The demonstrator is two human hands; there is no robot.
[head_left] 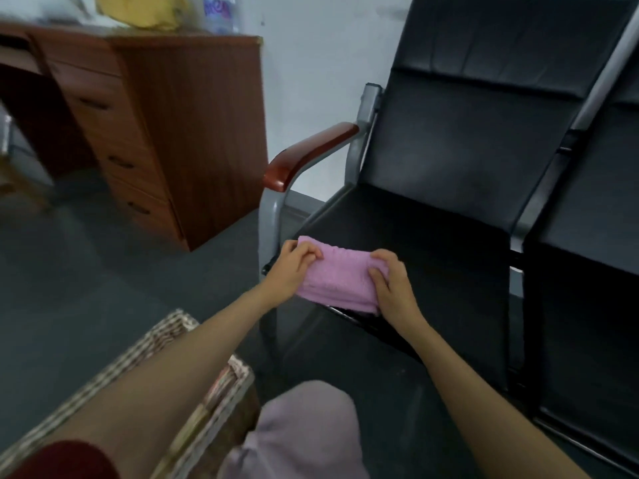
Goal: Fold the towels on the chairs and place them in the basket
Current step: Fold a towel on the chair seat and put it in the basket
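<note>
A folded pink towel point(337, 276) lies at the front left corner of the black chair seat point(432, 243). My left hand point(292, 266) grips the towel's left end with curled fingers. My right hand point(390, 281) holds its right end, thumb on top and fingers wrapped round the edge. The woven wicker basket point(221, 402) stands on the floor at the lower left, partly hidden under my left forearm; something folded shows inside it.
A second black chair point(587, 271) adjoins on the right. The chair's wooden armrest point(307, 157) rises at the left of the seat. A brown wooden desk with drawers point(155, 133) stands at the back left. My knee in pale trousers point(304, 430) is at the bottom.
</note>
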